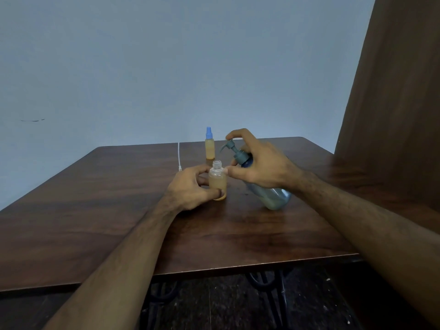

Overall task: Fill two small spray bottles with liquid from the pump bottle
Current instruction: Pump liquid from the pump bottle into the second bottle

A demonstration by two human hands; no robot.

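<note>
- At the middle of the counter (95, 210), the open spray bottle (217, 181) stands upright with no cap, roughly two-thirds full of amber liquid.
- Left hand (190, 189) has its grip wrapped round the bottle's lower body, thumb in front, steadying it on the wood.
- At about 3 o'clock of it, touching close, the blue pump bottle (266, 186) leans toward it, base on the counter; the right hand (259, 163) grasps its neck, with the forefinger resting on top of the pump head (230, 144).
- The spout tip looks to be above and slightly to 1 o'clock of the open mouth. To pump cleanly, I judge the tip should sit right over the neck before pressing, with short slow strokes, stopping below the shoulder to leave room for the sprayer.
- At 12 o'clock, well apart, the capped spray bottle (209, 145) stands filled, blue cap on.
- A white cord (179, 153) lies at 11 o'clock.
- No label, brand or writing can be read on any bottle.
</note>
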